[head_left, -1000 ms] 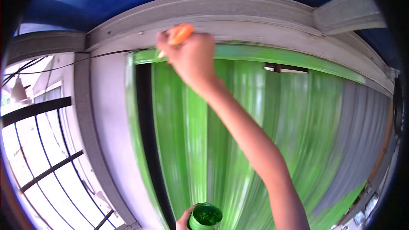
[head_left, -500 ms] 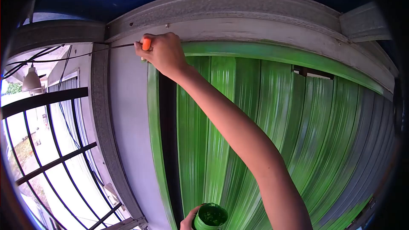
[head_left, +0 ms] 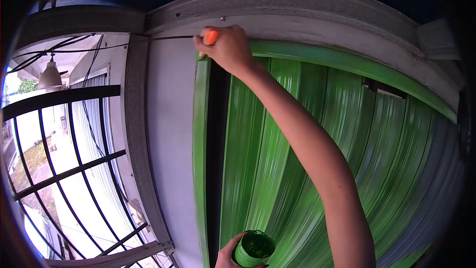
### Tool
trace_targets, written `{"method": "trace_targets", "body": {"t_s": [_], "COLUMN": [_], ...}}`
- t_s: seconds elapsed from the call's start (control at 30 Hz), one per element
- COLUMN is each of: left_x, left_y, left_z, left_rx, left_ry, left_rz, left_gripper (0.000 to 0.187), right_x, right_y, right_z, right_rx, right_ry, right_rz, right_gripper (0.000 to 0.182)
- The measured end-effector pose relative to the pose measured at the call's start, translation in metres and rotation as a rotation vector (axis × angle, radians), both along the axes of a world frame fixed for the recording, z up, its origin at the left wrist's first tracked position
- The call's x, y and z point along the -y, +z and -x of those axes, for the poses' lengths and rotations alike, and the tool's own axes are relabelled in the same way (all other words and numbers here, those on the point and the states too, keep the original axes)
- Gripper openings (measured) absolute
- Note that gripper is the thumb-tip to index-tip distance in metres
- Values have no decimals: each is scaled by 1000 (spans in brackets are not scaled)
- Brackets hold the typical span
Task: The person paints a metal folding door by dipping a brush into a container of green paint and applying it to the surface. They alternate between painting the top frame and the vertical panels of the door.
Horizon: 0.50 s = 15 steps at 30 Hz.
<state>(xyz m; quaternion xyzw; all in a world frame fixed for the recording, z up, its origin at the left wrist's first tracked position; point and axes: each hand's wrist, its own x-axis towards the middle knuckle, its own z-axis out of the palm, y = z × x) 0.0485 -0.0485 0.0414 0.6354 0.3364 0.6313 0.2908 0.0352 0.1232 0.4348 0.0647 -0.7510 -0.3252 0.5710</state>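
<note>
My right hand (head_left: 227, 47) is raised at the top left corner of the green door frame (head_left: 201, 119), closed round an orange handle (head_left: 211, 36). The tool's other end is mostly hidden behind my fingers. At the bottom centre, my left hand (head_left: 229, 254) grips a green paint container (head_left: 255, 249) from its left side. Dark green paint shows inside the open top. Behind both hands stand corrugated panels (head_left: 277, 134), glossy green over most of their width and grey at the far right.
A dark barred window (head_left: 69, 173) fills the left side, with a hanging lamp (head_left: 50, 77) and black cables above it. A grey metal post (head_left: 136, 119) and a long beam (head_left: 297, 0) border the wall. A slot opens near the panels' top right.
The whole view has shifted, so the wall, door frame and both hands appear farther right. My right hand still holds the orange handle near the corner, and my left hand still holds the container.
</note>
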Motion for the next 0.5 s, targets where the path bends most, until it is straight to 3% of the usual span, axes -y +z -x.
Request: {"method": "trace_targets", "body": {"t_s": [0.2,0.27,0.37,0.5], "left_x": [6,4,-1,-3], "left_y": [2,-2,-5,0], "left_z": [1,1,0,-6], "left_rx": [34,26,-15,-49], "left_ry": [-17,-13,-8,-40], "left_rz": [43,30,-2,-27], "left_gripper": [88,88,87,87], "right_x": [7,25,41,53], "right_y": [8,5,-3,-9], "right_z": [-41,-68,-103,-161], "right_rx": [-25,-27,-34,-92], "right_ry": [-229,-127,-300,-183], "right_rz": [-84,16,-52,41], "right_gripper": [24,25,23,19]}}
